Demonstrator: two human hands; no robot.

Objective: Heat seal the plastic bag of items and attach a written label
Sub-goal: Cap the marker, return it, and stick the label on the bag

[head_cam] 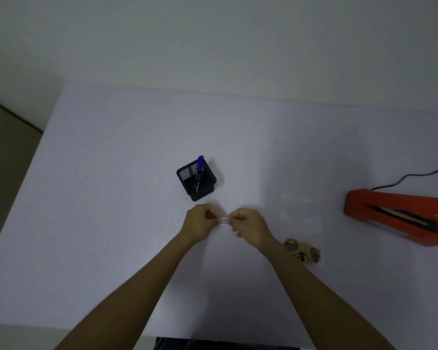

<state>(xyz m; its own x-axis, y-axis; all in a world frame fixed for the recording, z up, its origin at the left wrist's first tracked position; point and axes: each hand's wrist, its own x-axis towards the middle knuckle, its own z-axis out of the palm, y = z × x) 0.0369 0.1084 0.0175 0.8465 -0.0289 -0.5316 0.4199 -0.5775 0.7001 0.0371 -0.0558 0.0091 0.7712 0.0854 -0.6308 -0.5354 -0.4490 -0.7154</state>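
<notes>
- While the left hand (200,223) and the right hand (248,224) each pinched one end of the small white paper label strip (223,220) above the pale white tabletop (111,223), the fingertips were closed on it — a harder pull apart would likely have torn it or creased it
- If it was a sticker being peeled, which I could not tell, the adhesive could have curled onto a finger
- The clear plastic bag (302,223), holding small tan round items (301,250), lay flat just beside the right forearm — a careless elbow could have shoved it
- The orange heat sealer (395,215) sat well apart to the right
- The blue marker pen (200,164) stood in the black mesh pen holder (196,179)
</notes>
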